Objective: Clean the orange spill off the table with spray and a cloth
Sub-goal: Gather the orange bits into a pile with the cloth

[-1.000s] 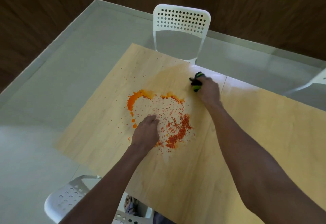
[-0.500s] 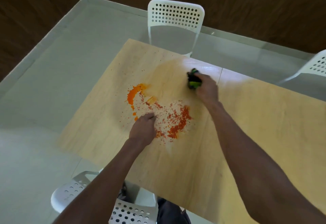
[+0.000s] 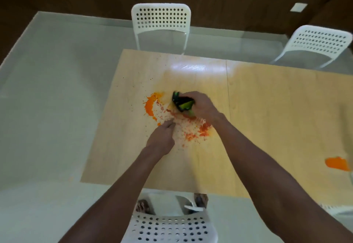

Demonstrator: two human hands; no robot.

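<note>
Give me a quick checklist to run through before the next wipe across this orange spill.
1. Cloth in hand: ok. The right hand grips the black and green cloth.
2. Cloth on the mess: ok. It sits at the far edge of the orange spill.
3. Left hand out of the wiping path: not ok. Its fingertips rest in the spill, right where the cloth would likely sweep.
4. Spill cleared: not ok. A thick smear at the left and crumbs at the right remain on the table.
5. Other mess: not ok. A second orange patch lies near the right edge.
6. Spray bottle within reach: cannot tell, none in view.
</note>
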